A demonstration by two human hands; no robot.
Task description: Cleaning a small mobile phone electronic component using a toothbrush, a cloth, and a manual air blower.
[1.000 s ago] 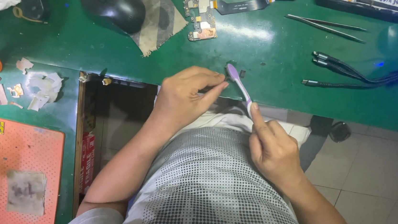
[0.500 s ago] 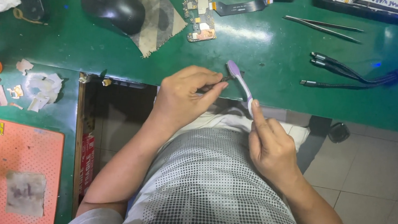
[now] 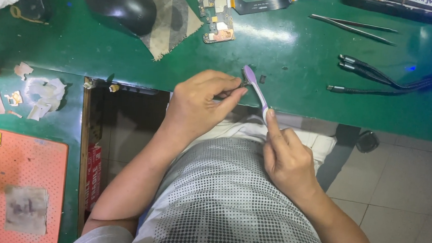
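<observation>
while the right hand (image 3: 288,161) grips the handle of a purple toothbrush (image 3: 256,92), index finger laid along the shaft, the brush head sits at the near edge of the green work mat (image 3: 294,66), pointing up and left. left hand (image 3: 202,102) is closed, fingertips pinched on a small dark part (image 3: 237,87) right against the brush head; part is too small to identify. a second tiny dark piece (image 3: 262,79) lies on the mat just right of the brush head. further up the mat: phone circuit board (image 3: 217,17) with a flex cable (image 3: 260,5) attached, black mouse (image 3: 119,1) on a grey cloth scrap (image 3: 175,19), metal tweezers (image 3: 352,25), black cables (image 3: 381,81) at right. left side has white paper scraps (image 3: 43,98) and an orange perforated pad (image 3: 13,182) with small bits on it. both hands are held over the person's lap, just off the table edge.
</observation>
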